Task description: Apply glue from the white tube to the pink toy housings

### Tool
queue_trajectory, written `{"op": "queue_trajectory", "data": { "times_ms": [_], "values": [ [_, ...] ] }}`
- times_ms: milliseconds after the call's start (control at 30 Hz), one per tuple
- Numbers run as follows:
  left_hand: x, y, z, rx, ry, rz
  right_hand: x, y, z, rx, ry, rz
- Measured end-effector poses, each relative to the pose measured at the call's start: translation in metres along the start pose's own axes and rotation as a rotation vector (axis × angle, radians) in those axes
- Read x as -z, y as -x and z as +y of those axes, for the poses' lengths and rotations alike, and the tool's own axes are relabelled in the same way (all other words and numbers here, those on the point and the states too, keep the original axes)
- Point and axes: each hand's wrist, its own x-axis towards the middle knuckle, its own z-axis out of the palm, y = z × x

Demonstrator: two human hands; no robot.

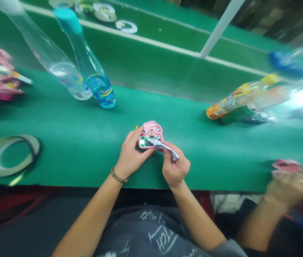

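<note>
The left hand (133, 154) grips a pink plastic case (151, 134); the right hand (175, 167) pinches a white strip (167, 150) against it, both just behind the front edge of the worktop (60, 171).

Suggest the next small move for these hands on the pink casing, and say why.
Probably the right hand should ease the white plastic piece a little further onto the green circuit board and seat it there. Its end already lies across the open pink plastic casing, and the left hand is steadying that casing from the side.
</note>
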Motion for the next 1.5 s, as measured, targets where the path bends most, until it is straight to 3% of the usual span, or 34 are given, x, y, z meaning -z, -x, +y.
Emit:
{"op": "queue_trajectory", "data": {
  "times_ms": [133,567,767,1200,1300,1500],
  "values": [
    [0.0,-0.001,0.003,0.042,0.061,0.061,-0.005,-0.003,0.001,0.072,0.033,0.015],
    [0.0,-0.001,0.005,0.033,0.077,0.041,-0.009,-0.003,0.001,0.194,0.176,-0.003],
    [0.0,0.0,0.006,0.053,0.108,0.034,-0.008,-0.001,0.001,0.325,0.226,-0.025],
    [-0.001,0.001,0.005,0.021,0.119,0.053,-0.008,0.0,0.005,0.373,0.183,-0.024],
    [0.0,0.001,0.006,0.028,0.114,0.047,-0.006,0.0,0.008,0.326,0.165,0.021],
    [0.005,0.0,0.007,0.028,0.092,0.007,0.009,0.002,0.011,0.029,0.111,0.175]
  ]
}}
